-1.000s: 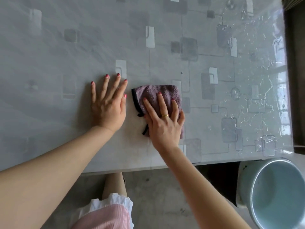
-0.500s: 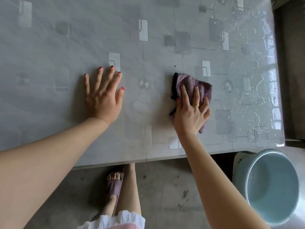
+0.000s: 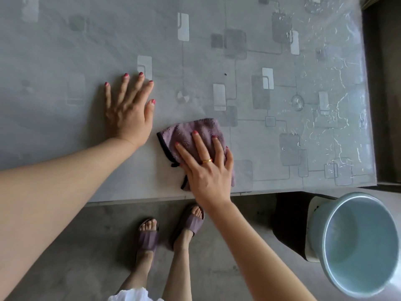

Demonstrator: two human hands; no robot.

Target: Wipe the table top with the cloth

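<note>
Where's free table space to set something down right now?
Bare: the wide stretch of table beyond and left of the left hand, and the far right part above the cloth, out to the right edge. Crowded: the near edge, where the left hand lies flat and the right hand presses the cloth close beside it. The bucket stands off the table.

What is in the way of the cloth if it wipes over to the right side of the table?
Nothing that I can see. The right hand presses flat on the cloth near the front edge, and the table to its right shows only its printed pattern and shiny wrinkles. The left hand rests flat on the other side.
</note>
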